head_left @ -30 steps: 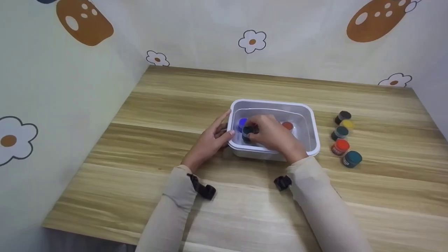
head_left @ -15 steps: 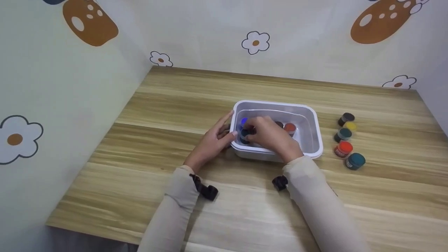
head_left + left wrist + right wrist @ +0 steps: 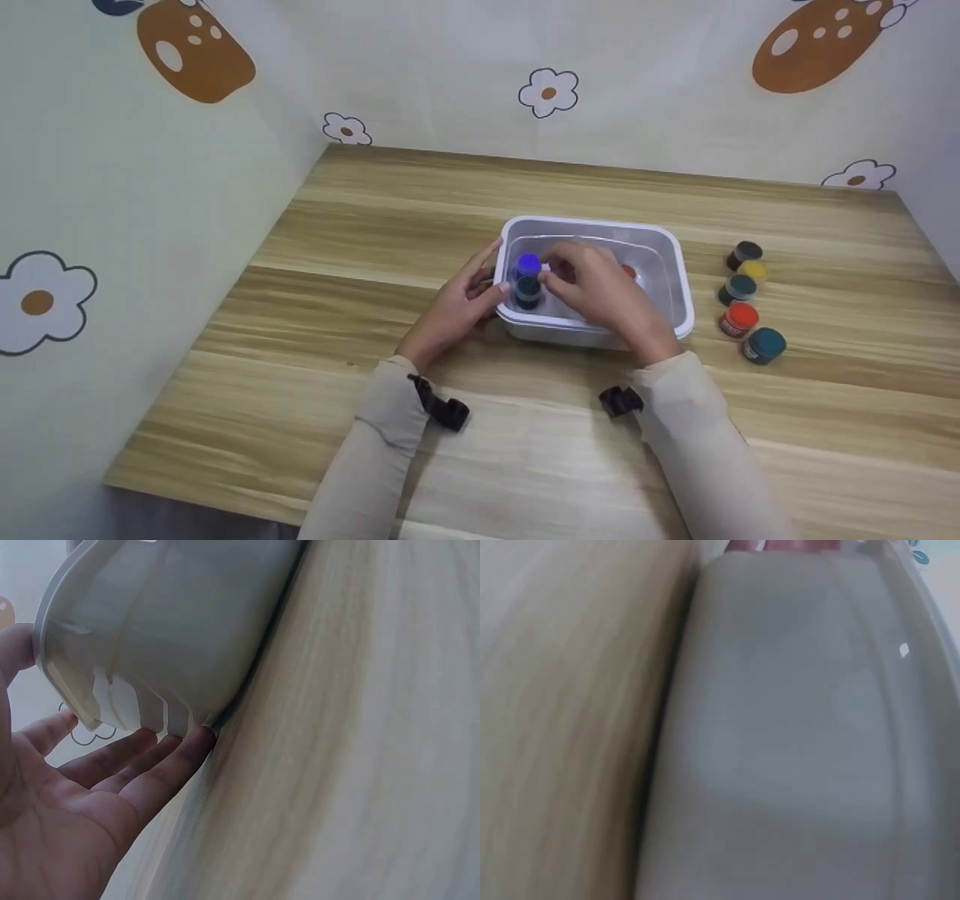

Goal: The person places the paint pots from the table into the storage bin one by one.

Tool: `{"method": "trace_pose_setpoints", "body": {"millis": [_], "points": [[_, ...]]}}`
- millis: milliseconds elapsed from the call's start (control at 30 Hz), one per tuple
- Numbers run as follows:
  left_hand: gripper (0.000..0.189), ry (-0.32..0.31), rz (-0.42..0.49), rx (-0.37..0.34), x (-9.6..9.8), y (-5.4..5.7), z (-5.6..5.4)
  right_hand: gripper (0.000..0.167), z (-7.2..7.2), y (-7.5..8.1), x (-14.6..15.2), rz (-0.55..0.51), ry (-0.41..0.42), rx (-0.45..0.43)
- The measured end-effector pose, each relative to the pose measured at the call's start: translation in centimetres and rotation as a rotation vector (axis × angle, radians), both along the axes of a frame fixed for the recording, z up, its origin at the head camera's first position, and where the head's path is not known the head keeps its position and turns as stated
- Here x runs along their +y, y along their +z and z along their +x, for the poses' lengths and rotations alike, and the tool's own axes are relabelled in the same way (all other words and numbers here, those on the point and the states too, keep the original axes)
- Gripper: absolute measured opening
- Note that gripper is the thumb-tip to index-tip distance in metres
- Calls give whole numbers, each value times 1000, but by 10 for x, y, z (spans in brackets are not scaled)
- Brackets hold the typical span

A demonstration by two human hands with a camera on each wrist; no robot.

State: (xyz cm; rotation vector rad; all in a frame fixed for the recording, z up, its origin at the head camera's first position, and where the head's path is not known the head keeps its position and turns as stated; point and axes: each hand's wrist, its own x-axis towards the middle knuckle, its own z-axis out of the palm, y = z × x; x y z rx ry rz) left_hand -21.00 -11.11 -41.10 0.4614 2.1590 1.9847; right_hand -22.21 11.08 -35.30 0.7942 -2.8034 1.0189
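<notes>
A white plastic tub sits on the wooden table. My left hand holds its left end, thumb over the rim; in the left wrist view the fingers lie against the outer wall. Inside the tub, at the left, a blue-lidded paint jar stands behind a dark green paint jar. My right hand is inside the tub just right of these jars, thumb and forefinger apart. It partly hides a red-orange paint jar. The right wrist view shows mainly the tub's outer wall.
Right of the tub several paint jars stand in a rough line: a black one, a yellow one, a dark green one, a red one and a teal one. A patterned wall covering rises behind the table.
My right hand has let go of the dark green jar and moved right, leaving it in front of the blue-lidded one. My left hand stays on the tub's end.
</notes>
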Motion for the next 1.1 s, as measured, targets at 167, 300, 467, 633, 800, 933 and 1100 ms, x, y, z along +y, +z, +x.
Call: {"method": "trace_pose_setpoints", "body": {"millis": [167, 300, 467, 633, 800, 933, 1100], "points": [[69, 6, -4, 0, 3, 2, 0, 19, 11, 11, 40, -86, -66, 22], [70, 6, -20, 5, 4, 2, -1, 18, 21, 16, 83, -111, -162, 114], [69, 18, -37, 3, 3, 2, -1, 22, 35, 17, 136, -108, -271, 139], [67, 27, -33, -9, 1, -1, -1, 29, 47, 7, 179, -29, -363, 65], [67, 30, -21, -28, -2, -2, -1, 32, 48, -8, 197, 43, -339, -5], [67, 41, -41, -31, -3, -2, -1, 40, 45, -15, 201, 78, -320, -102], [67, 38, -54, -23, -1, 0, -2, 40, 44, -19, 203, 90, -324, -195]]}}
